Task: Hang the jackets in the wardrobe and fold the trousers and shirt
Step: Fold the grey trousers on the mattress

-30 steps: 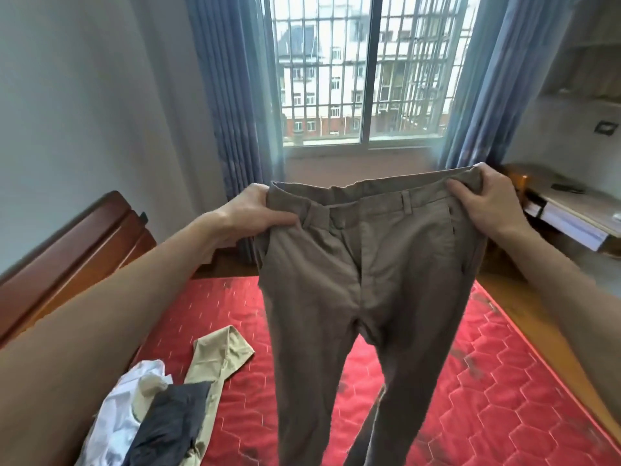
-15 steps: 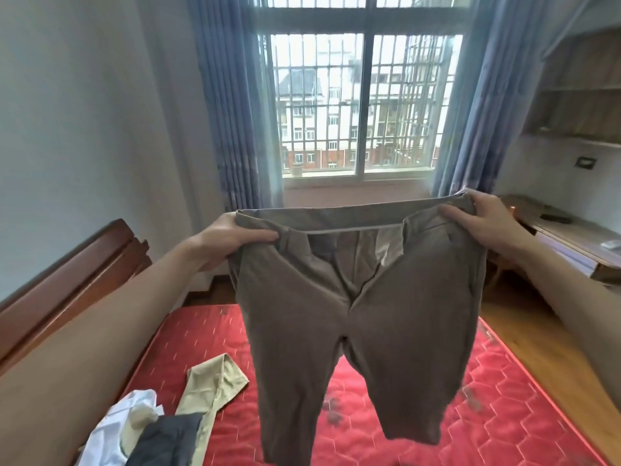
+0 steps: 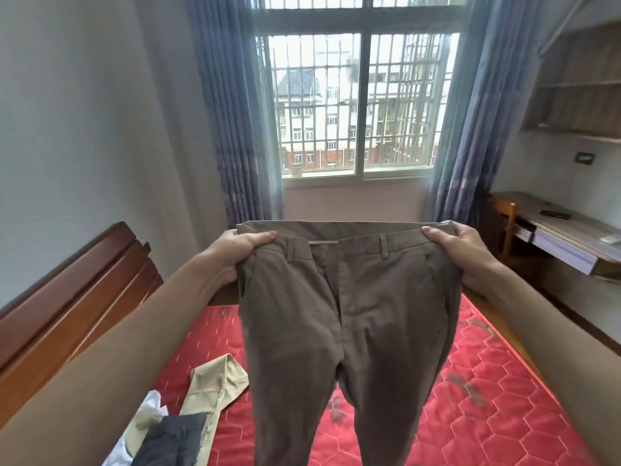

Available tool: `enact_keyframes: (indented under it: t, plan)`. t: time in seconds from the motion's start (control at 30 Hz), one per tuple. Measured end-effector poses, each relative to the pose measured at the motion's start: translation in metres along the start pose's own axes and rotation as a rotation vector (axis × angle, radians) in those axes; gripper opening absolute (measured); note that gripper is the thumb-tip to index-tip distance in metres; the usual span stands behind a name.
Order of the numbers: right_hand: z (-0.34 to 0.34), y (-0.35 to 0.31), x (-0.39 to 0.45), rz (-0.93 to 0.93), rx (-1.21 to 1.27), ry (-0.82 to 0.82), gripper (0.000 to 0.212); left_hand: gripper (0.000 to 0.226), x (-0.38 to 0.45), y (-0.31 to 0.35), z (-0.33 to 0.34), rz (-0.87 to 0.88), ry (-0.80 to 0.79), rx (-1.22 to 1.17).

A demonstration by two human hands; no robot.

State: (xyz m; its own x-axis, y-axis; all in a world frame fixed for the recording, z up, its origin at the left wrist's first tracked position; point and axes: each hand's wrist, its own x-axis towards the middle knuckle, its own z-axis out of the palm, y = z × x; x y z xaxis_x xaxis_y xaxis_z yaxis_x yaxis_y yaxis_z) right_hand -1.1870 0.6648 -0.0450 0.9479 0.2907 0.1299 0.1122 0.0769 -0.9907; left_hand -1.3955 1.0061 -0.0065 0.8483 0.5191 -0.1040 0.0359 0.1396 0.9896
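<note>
I hold a pair of brown trousers (image 3: 346, 317) up in front of me by the waistband, front side facing me, legs hanging down over the bed. My left hand (image 3: 235, 253) grips the left end of the waistband, thumb on top. My right hand (image 3: 460, 253) grips the right end the same way. On the red mattress (image 3: 487, 398) at lower left lies a heap of clothes: beige trousers (image 3: 215, 381), a dark grey garment (image 3: 168, 442) and a white shirt (image 3: 134, 428).
A wooden headboard (image 3: 77, 297) runs along the left wall. A desk (image 3: 564, 237) with a chair stands at the right, shelves above it. Ahead are a barred window (image 3: 356, 105) and blue curtains (image 3: 232, 129). Wooden floor lies right of the bed.
The trousers dropped lower in view and are now stretched flat and wide between my hands. The fly, spread a moment ago, lies flat again. My view tilted upward.
</note>
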Motion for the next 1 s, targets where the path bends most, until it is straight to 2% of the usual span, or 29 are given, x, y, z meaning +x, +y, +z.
enact_keyframes:
  t: [0.1, 0.23, 0.43, 0.53, 0.6, 0.7, 0.77, 0.87, 0.93, 1.0]
  plan:
    - [0.026, 0.013, -0.010, -0.084, -0.050, 0.139, 0.022, 0.019, -0.005, -0.015, 0.030, 0.073, 0.146, -0.048]
    - [0.066, 0.027, -0.034, -0.137, -0.055, 0.223, 0.023, 0.014, -0.014, -0.036, 0.063, 0.193, 0.172, -0.002]
    - [0.118, 0.026, -0.082, -0.283, -0.029, 0.112, 0.022, 0.050, -0.036, -0.055, 0.101, 0.261, 0.063, 0.120]
    - [0.135, 0.020, -0.101, -0.389, -0.044, 0.031, 0.019, 0.045, -0.047, -0.057, 0.113, 0.338, 0.030, 0.140]
    - [0.141, 0.012, -0.111, -0.371, 0.048, -0.066, 0.025, 0.041, -0.052, -0.057, 0.117, 0.366, 0.031, 0.101]
    - [0.142, 0.001, -0.123, -0.213, 0.316, -0.280, 0.049, 0.050, -0.059, -0.055, 0.112, 0.304, -0.060, -0.098]
    - [0.147, 0.000, -0.125, -0.223, 0.292, -0.307, 0.047, 0.055, -0.059, -0.055, 0.105, 0.314, -0.144, -0.099]
    - [0.151, 0.001, -0.124, -0.208, 0.300, -0.325, 0.036, 0.025, -0.056, -0.057, 0.097, 0.338, -0.200, -0.117]
    - [0.143, 0.002, -0.119, -0.297, 0.198, -0.332, 0.032, 0.017, -0.053, -0.054, 0.090, 0.225, -0.213, -0.271]
    - [0.129, 0.003, -0.105, -0.495, -0.069, -0.200, 0.033, 0.021, -0.050, -0.050, 0.078, 0.114, -0.245, -0.376]
